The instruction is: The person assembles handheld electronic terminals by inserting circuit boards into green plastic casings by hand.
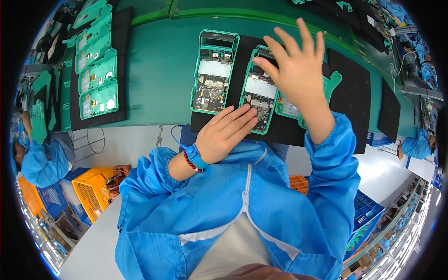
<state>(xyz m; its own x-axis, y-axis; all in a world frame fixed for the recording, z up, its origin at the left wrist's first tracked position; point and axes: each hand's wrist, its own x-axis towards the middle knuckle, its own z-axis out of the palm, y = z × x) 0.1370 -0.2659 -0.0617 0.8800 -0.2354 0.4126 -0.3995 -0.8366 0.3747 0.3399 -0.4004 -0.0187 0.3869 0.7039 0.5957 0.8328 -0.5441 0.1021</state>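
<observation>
My left hand (221,133) lies flat, with its fingertips on the lower end of an opened teal device housing (260,88) that holds a dark circuit board and a pale rectangular panel. Over the upper right of that housing, my right hand (301,70) is spread wide, its thumb close to the top end; whether it touches is hard to tell. A second opened housing (212,70) with a similar board lies to the left. Partly under my right forearm sits a teal shell (287,108) with clear and coloured parts. A blue strap with a cord circles my left wrist.
Black mats (347,93) lie on the green bench (158,70). At the left, several teal shells (99,100) overlap in a row. Below stand a yellow crate (92,189) and a blue crate (366,212). Co-workers in blue sleeves (44,161) are at both sides.
</observation>
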